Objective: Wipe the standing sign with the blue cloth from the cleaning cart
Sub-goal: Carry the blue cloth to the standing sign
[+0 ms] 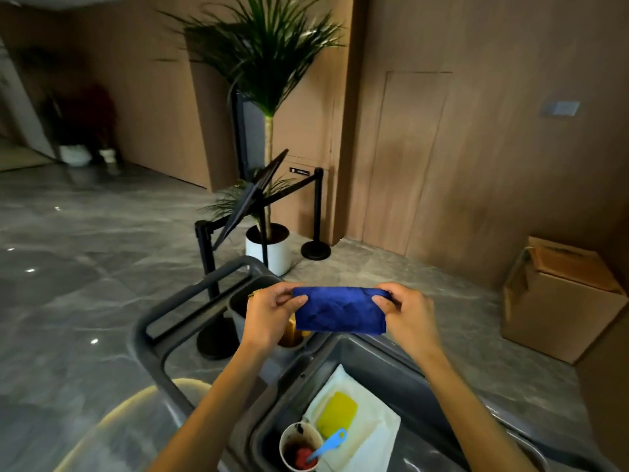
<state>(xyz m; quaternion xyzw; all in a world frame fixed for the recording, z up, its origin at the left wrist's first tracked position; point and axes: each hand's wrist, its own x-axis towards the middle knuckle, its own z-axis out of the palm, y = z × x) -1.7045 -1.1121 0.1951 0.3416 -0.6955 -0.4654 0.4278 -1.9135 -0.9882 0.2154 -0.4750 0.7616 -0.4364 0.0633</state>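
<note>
blue cloth (340, 313) stretched between left hand (272, 313) and right hand (406, 313) — both pinching its ends — above the cleaning cart (149, 338), standing sign (250, 199) beyond.

Brown wood-panel walls (493, 97) all round, w/ a flush door outline at right. Grey marble floor (85, 233), glossy, ceiling lights reflected in it. Tall palm (269, 46) in white pot (272, 253) by the wall corner, black barrier posts (318, 212) beside it. Cardboard box (558, 301) at right wall.

head cam | looks forward-down | close over cleaning cart (153, 338) | wall (493, 148) beyond
</note>
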